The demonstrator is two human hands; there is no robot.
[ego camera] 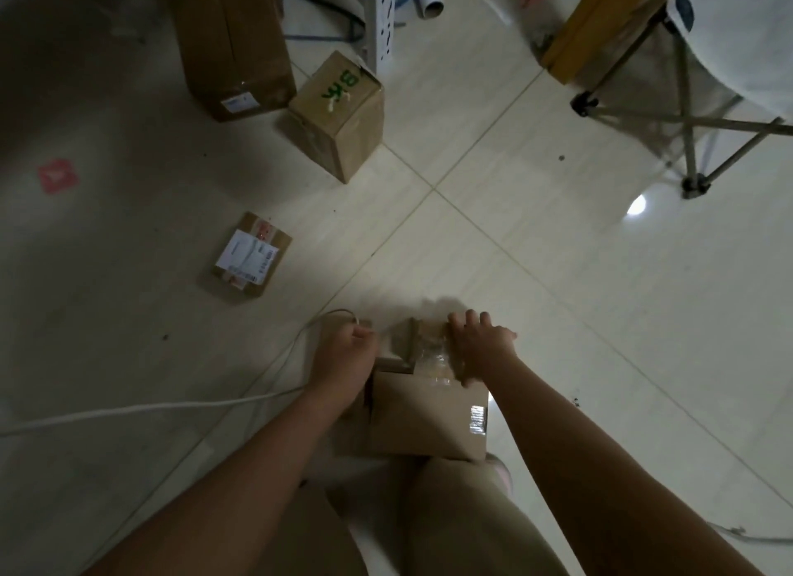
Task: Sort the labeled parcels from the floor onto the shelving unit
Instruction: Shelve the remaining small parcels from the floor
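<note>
Two hands on one brown parcel (425,417) on the floor (558,275) before the knees, left hand (343,361) curled round its left edge, right hand (480,348) gripping its taped top, long axis pointing away from the person, three more further off, small labelled parcel (251,256), green-marked parcel (339,116), long parcel (234,39)

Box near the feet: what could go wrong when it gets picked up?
The white cable runs along the floor right up to the left hand, so it might snag or trip a foot. The box looks like two pieces with shiny tape; under the right hand one could slip. The small parcel nearby could get stepped on.
</note>
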